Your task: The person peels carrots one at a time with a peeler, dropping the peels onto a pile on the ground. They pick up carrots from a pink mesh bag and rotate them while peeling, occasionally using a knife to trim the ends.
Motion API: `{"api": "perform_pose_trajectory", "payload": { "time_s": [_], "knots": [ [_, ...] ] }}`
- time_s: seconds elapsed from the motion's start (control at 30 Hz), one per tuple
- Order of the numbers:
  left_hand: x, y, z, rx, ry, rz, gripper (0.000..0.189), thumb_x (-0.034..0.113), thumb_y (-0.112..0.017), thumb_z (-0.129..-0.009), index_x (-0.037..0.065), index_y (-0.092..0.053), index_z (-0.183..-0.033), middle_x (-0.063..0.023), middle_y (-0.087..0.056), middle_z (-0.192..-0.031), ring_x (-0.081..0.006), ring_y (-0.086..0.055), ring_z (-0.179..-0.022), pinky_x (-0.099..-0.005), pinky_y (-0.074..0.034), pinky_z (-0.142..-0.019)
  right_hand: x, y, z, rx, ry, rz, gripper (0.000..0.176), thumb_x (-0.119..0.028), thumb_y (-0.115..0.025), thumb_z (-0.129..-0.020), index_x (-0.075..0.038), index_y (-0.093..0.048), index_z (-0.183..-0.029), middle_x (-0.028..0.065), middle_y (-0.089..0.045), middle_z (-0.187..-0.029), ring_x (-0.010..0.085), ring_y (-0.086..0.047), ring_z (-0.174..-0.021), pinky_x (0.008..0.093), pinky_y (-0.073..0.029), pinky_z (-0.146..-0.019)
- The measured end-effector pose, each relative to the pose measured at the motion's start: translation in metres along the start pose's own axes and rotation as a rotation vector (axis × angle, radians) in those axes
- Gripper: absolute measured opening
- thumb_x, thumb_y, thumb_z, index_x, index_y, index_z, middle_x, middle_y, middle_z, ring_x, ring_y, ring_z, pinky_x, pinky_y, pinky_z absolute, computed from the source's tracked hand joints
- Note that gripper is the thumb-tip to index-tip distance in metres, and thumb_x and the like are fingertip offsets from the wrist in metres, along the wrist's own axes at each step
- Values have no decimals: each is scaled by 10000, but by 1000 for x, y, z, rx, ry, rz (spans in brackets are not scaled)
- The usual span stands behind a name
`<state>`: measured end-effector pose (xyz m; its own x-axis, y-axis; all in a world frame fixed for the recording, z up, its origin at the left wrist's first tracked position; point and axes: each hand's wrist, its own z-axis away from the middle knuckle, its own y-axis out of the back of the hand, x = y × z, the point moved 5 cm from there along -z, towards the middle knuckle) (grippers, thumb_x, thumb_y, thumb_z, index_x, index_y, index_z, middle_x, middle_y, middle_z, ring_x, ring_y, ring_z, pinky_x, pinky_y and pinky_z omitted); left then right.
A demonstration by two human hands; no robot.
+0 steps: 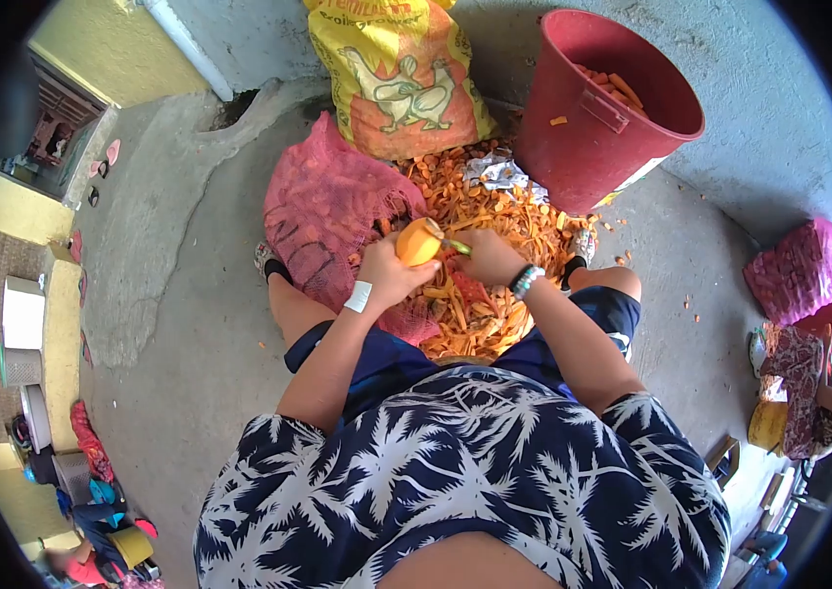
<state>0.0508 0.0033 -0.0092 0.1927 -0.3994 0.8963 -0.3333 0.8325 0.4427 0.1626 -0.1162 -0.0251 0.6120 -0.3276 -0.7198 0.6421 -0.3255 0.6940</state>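
A thick orange carrot [418,245], smooth and pale at its upper end, is gripped in my left hand [391,273]. My right hand [490,259] is closed round a small green-handled cutting tool [457,246] and holds it against or close by the carrot's end; its blade is too small to make out. Below both hands lies a heap of carrot peelings and cut ends [475,319] between my legs. Beside my left hand, a pink mesh sack [322,201] lies slumped, with carrots showing through.
A tall red bin [573,147] with carrots inside stands beyond the heap, at right. Next to it is a yellow printed feed sack [401,83]. Crumpled silvery wrapping [499,175] rests on the peelings. A full pink mesh sack [797,270] sits far right. A person [92,550] is at lower left.
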Motion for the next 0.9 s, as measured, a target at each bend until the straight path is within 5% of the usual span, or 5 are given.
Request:
{"api": "perform_pose_trajectory", "payload": {
  "time_s": [0.23, 0.3, 0.4, 0.6, 0.9],
  "knots": [
    [3, -20, 14, -264, -85, 164, 391, 196, -737, -672, 20, -574, -981, -8, -590, -865, -107, -554, -799, -267, -444, -741, 124, -105, -45, -385, -183, 447, 217, -133, -577, -689, 5, -651, -840, 212, -625, -860, 323, -616, -786, 394, -498, -702],
    [8, -25, 4, -255, -45, 176, 437, 196, -740, -676, 32, -529, -1022, 17, -530, -835, -114, -508, -752, -266, -426, -724, 205, -162, -36, -570, -73, 501, 398, -384, -553, -736, -59, -626, -955, 156, -631, -938, 302, -603, -878, 418, -476, -734],
    [-10, -12, -8, -51, -191, 294, 526, 264, -738, -673, 30, -496, -1077, -30, -540, -908, -129, -520, -811, -277, -425, -744, 174, -131, 20, -697, -486, 532, 430, -391, -557, -757, -39, -603, -999, 159, -630, -945, 308, -593, -909, 427, -468, -753],
    [-25, -3, -9, -181, 30, 513, 512, 132, -711, -683, 34, -467, -1122, -35, -523, -905, -117, -532, -733, -269, -455, -659, 152, -26, 32, 426, -484, -500, 248, -123, -597, -808, 3, -558, -1018, 112, -630, -858, 185, -602, -668, 300, -474, -575],
    [0, -17, -7, -449, 105, 168, 401, 115, -722, -638, 20, -570, -997, 3, -567, -783, -101, -527, -687, -249, -439, -632, 0, 89, -5, 508, -16, -544, 230, -79, -636, -783, -25, -537, -983, 56, -595, -756, 114, -561, -591, 259, -462, -526]
  ]
}}
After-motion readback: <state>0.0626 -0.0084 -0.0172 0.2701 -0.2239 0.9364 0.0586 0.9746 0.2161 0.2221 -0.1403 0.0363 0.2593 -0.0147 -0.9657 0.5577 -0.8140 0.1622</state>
